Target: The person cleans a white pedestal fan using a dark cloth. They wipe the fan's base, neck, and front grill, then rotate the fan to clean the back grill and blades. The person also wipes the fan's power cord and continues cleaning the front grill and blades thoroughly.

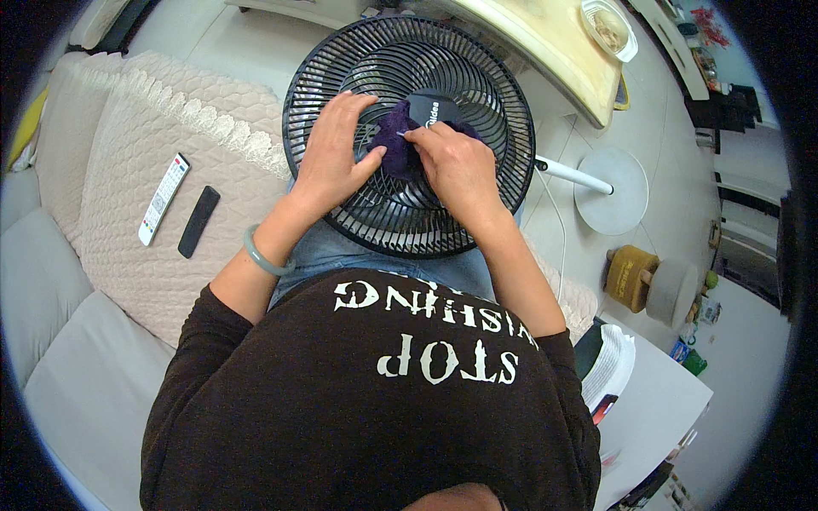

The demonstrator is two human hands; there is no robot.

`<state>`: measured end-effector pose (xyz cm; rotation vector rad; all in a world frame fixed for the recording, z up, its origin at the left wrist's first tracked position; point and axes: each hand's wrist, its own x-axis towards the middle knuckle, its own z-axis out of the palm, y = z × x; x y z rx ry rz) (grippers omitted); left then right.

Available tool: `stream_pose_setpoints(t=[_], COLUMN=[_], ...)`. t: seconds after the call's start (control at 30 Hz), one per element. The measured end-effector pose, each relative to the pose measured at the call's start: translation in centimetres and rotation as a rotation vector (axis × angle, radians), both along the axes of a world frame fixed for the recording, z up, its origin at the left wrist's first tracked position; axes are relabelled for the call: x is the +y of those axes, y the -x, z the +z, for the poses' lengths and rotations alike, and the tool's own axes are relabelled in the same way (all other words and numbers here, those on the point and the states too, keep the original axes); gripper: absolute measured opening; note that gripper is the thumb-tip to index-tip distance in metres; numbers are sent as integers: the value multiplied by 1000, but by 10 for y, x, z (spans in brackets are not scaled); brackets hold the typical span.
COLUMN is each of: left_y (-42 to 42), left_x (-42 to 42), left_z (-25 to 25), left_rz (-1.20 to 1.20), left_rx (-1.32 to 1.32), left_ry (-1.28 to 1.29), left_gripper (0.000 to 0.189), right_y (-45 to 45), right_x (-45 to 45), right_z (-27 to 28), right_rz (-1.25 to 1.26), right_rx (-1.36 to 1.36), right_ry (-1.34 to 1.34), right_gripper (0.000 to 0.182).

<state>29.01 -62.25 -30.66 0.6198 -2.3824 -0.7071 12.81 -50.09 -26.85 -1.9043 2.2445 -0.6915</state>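
A black Midea fan head with a round slatted grille lies across the person's lap, its white pole running right to a round base. A dark purple cloth rests on the grille beside the hub. My right hand is closed on the cloth, with a small pale tip showing at the fingertips. My left hand is spread over the left part of the grille, fingers apart, its thumb close to the cloth's edge; whether the thumb touches it I cannot tell.
A white remote control and a black one lie on the quilted sofa cover at left. A pale table holding a white container stands beyond the fan. A white cord hangs at right, near a stool.
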Motion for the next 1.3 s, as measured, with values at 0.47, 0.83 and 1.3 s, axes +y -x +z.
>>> stream_pose_setpoints(t=[0.47,0.83,1.3], left_y=[-3,-4,-3], left_x=[-3,-4,-3], left_z=[-1,-6,-10], left_rz=[10,20,5], left_rx=[105,215,272], left_ry=[-240,-429,-506], left_gripper=[53,47,46], right_y=[-9,-2,-14], right_x=[-3,-16,-7], right_z=[-14,-2,2], right_rz=[-11,-3,34], right_rx=[56,187,167], right_ry=[79,-51,-80], right_gripper=[13,16,14])
